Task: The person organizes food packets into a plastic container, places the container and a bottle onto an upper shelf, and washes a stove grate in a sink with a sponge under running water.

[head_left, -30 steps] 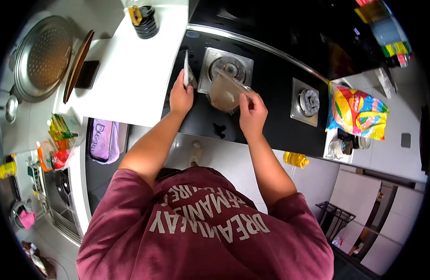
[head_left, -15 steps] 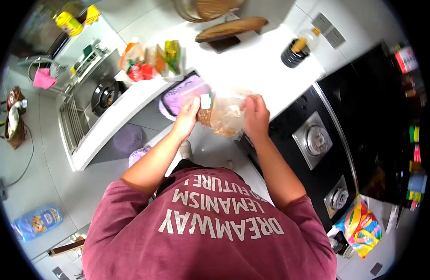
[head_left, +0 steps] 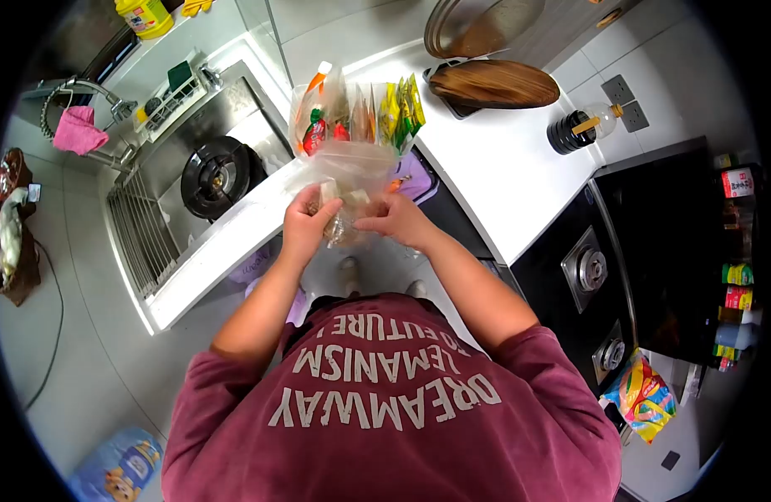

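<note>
A clear plastic bag [head_left: 349,167] with brownish contents hangs in front of my body, just before the counter edge. My left hand [head_left: 308,224] is closed on its left side, thumb on top. From the right, my right hand [head_left: 398,219] pinches the bag with bent fingers. A pale label or folded piece shows between the hands; its kind is unclear. Behind the bag, on the counter, stands a group of upright food packets [head_left: 402,113], some yellow-green and some red. Partly hidden below my right hand is a purple bag [head_left: 415,180] in a dark-rimmed opening.
To the left is a metal sink [head_left: 164,205] with a round black pan-like object [head_left: 221,177] in it. A dark wooden board [head_left: 496,84] and a black-based bottle [head_left: 568,132] stand at the back of the white counter [head_left: 502,176]. The black stove [head_left: 561,243] lies right.
Both hands have moved left with the bag, and my right hand has come closer to my left. The view has shifted, bringing the packets nearer behind the bag.
</note>
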The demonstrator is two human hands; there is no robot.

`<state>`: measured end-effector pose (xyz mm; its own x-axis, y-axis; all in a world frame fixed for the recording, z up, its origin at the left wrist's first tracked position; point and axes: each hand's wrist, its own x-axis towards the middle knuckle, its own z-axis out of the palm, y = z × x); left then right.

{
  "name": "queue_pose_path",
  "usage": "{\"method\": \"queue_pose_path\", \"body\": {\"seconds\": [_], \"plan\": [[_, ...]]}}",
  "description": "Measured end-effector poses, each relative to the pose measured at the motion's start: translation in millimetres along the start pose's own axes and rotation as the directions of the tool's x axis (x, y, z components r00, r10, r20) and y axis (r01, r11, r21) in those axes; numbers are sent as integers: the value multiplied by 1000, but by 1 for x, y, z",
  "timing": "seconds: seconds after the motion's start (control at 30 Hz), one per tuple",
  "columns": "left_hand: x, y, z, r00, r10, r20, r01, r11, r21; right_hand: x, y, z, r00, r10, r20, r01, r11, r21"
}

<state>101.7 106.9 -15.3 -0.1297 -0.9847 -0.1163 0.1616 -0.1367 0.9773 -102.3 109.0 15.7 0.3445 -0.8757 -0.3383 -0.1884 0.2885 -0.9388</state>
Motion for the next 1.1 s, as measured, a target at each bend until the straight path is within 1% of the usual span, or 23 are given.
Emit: {"method": "queue_pose_path", "body": {"seconds": [0.07, 0.1, 0.13, 0.17, 0.2, 0.23, 0.27, 0.3, 0.33, 0.37, 0.43, 0.47, 0.57, 0.6, 0.7, 0.73, 0.8, 0.83, 0.93, 1.03, 1.1], "plan": [[6, -7, -10, 999, 5, 41, -5, 1000, -10, 7, 2, 1, 1000, 6, 3, -6, 1000, -10], [13, -13, -19, 999, 23, -22, -23, 1000, 11, 8, 2, -1, 1000, 12, 4, -12, 1000, -17], [21, -18, -28, 995, 42, -85, -39, 999, 32, 6, -6, -8, 993, -54, -102, 50, 998, -42], [28, -22, -37, 987, 62, -148, -54, 997, 57, 2, -17, -18, 981, -43, -191, 52, 998, 42], [32, -15, -45, 984, 75, -163, -69, 997, 40, 2, -13, -29, 935, -82, -345, 95, 995, 21], [36, -10, -54, 988, 101, -114, -103, 995, -13, 2, -12, -38, 865, -125, -487, 138, 990, -10], [41, -10, -64, 991, 99, -96, -90, 992, 93, 0, -12, -48, 812, -154, -562, 51, 980, -194], [45, -6, -72, 993, 94, -76, -78, 977, 200, -3, -16, -52, 755, -198, -625, -55, 931, -361], [49, -2, -80, 997, 79, -11, -71, 942, 327, -4, -22, -48, 714, -278, -643, -97, 869, -484], [54, 0, -81, 986, 139, 87, -163, 888, 429, -1, -21, -42, 692, -336, -639, -108, 827, -551], [65, 6, -80, 930, 225, 292, -359, 729, 583, 13, -14, -30, 650, -448, -613, -137, 725, -675], [73, 0, -81, 890, 257, 377, -447, 659, 605, 21, -8, -29, 655, -485, -580, -155, 664, -731], [90, -4, -71, 789, 319, 524, -614, 412, 674, 49, 10, -28, 624, -497, -603, -216, 632, -744], [96, -5, -68, 801, 269, 535, -598, 385, 703, 54, 11, -27, 636, -531, -560, -209, 580, -787], [114, -8, -61, 817, 83, 570, -561, 340, 755, 70, 14, -27, 720, -470, -510, -268, 490, -829], [120, -11, -60, 811, 67, 581, -569, 324, 756, 78, 21, -30, 734, -460, -499, -300, 440, -846], [125, -16, -59, 802, 27, 597, -577, 294, 762, 91, 26, -32, 734, -454, -505, -322, 423, -847], [127, -18, -59, 808, 35, 588, -567, 319, 760, 96, 28, -32, 733, -451, -508, -331, 417, -847], [127, -21, -60, 821, 50, 568, -542, 376, 751, 104, 25, -24, 743, -383, -548, -340, 490, -803], [126, -22, -59, 822, 69, 565, -545, 382, 746, 111, 23, -25, 694, -357, -625, -354, 587, -728], [125, -22, -59, 816, 82, 572, -559, 361, 746, 113, 21, -36, 665, -340, -665, -392, 599, -699]]}}
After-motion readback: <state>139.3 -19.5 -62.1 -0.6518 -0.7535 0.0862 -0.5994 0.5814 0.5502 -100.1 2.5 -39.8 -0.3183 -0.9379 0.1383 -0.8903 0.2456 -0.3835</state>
